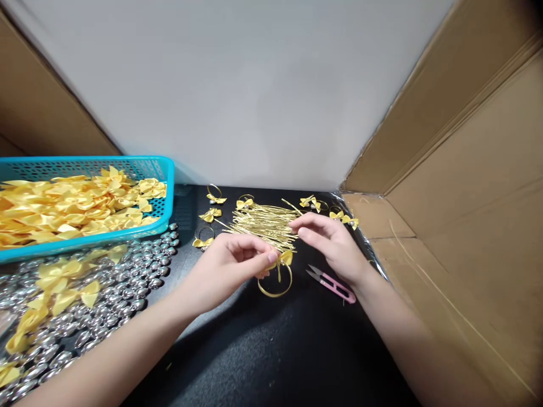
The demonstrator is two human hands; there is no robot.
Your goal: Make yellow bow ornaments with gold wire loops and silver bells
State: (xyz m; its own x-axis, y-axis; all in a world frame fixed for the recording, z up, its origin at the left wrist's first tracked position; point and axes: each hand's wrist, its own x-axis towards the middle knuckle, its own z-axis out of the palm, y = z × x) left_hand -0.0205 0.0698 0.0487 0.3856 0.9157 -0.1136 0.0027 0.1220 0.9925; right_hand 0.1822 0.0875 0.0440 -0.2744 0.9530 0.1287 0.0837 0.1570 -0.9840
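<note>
My left hand [237, 260] pinches a yellow satin bow [287, 258] between thumb and fingertips. A gold twist tie [275, 294], bent into a loop, hangs below the bow; the fingers hide where the two meet. My right hand [328, 240] reaches over the right end of a pile of gold twist ties [267, 223]. Its thumb and fingers are curved but apart, and I see nothing held in them. Pink thread snips [335, 286] lie on the black table [271, 350] just below my right hand.
A turquoise basket [169, 198] full of yellow bows stands at the left. Many silver beads [127, 282] spread in front of it, with loose bows [76, 297] on top. Finished-looking looped bows [311, 202] lie around the pile. White and cardboard walls [458, 147] enclose the table.
</note>
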